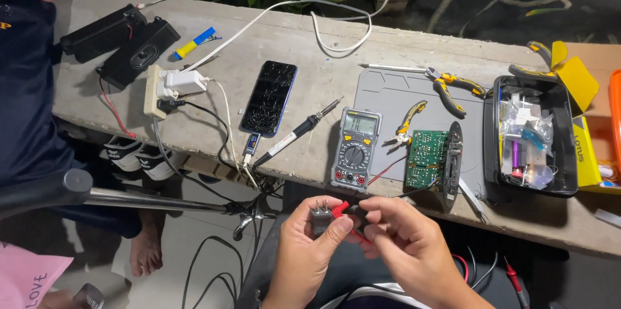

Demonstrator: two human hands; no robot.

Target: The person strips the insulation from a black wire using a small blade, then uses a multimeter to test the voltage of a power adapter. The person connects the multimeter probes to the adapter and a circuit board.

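My left hand (309, 244) holds a small grey plug-like part (321, 216) with metal prongs, thumb pressed on it. My right hand (404, 238) meets it from the right, fingers pinched on a red probe tip (341, 206) touching that part. Both hands hover below the front edge of a concrete bench (304, 82). Just above them lie a grey and yellow multimeter (356, 148) with red and black leads, and a green circuit board (426, 159) fixed to a black panel.
On the bench: a cracked phone (270, 97), soldering iron (301, 131), power strip with white charger (169, 86), two black speakers (119, 40), pliers (453, 86), small cutters (407, 121), grey mat (404, 99), black parts tray (533, 134). Another person sits at left.
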